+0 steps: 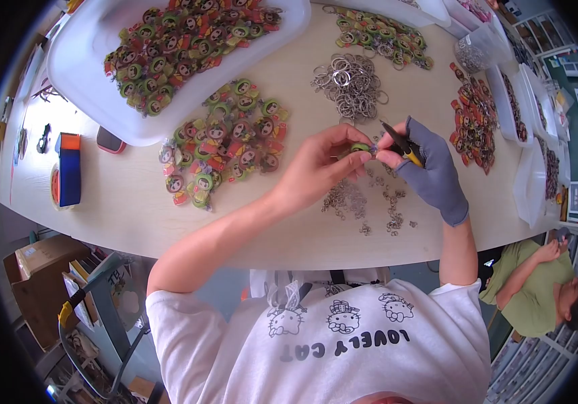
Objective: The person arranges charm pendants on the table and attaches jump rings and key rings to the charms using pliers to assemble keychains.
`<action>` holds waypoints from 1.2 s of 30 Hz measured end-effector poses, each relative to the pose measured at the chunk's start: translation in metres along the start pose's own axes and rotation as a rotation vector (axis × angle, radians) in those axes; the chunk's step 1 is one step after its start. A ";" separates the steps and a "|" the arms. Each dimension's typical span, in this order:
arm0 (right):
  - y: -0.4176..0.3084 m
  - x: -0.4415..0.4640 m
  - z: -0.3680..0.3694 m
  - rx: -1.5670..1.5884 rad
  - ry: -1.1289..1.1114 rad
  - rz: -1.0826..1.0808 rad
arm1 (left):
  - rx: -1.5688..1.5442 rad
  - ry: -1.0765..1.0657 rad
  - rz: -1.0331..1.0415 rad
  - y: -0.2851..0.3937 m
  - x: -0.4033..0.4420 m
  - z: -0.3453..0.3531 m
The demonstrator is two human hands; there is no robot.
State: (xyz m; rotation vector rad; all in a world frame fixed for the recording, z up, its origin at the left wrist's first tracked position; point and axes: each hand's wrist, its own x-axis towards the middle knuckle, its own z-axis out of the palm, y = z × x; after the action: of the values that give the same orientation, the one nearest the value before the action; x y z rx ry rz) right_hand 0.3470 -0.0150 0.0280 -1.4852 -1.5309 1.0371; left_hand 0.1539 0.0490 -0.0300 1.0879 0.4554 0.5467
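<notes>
My left hand [326, 158] pinches a small green charm [359, 147] between thumb and fingers. My right hand [430, 168], in a grey fingerless glove, meets it there, and its thumb and fingertip touch the charm's end. Held in that same hand are pliers [403, 143] with black and yellow handles, tips pointing up and away. A tiny part between the fingertips is too small to make out. Just beyond the hands lies a heap of metal split rings [353, 87]. Small metal links [346, 198] are scattered on the table under and in front of my hands.
Cartoon charms lie in a white tray [77, 101] and in piles at left [225, 145], back [383, 37] and right [474, 121]. A tub of metal parts [481, 50] and white bins [531, 185] line the right. A tape dispenser [68, 168] stands left. Another person [538, 286] is at far right.
</notes>
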 end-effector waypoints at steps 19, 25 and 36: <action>0.008 0.006 -0.008 -0.224 0.019 0.039 | 0.575 0.066 0.341 0.009 -0.001 -0.006; 0.065 0.059 -0.031 -0.857 0.218 -0.385 | 0.610 0.159 0.409 0.010 -0.001 -0.008; 0.017 0.028 -0.020 -0.005 0.100 0.043 | 0.820 0.186 0.621 0.008 -0.001 -0.009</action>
State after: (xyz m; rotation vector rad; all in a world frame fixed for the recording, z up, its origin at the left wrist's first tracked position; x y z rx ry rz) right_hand 0.3706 0.0143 0.0194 -1.5561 -1.4379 0.9702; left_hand 0.1459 0.0575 -0.0266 2.0031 0.5161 1.0599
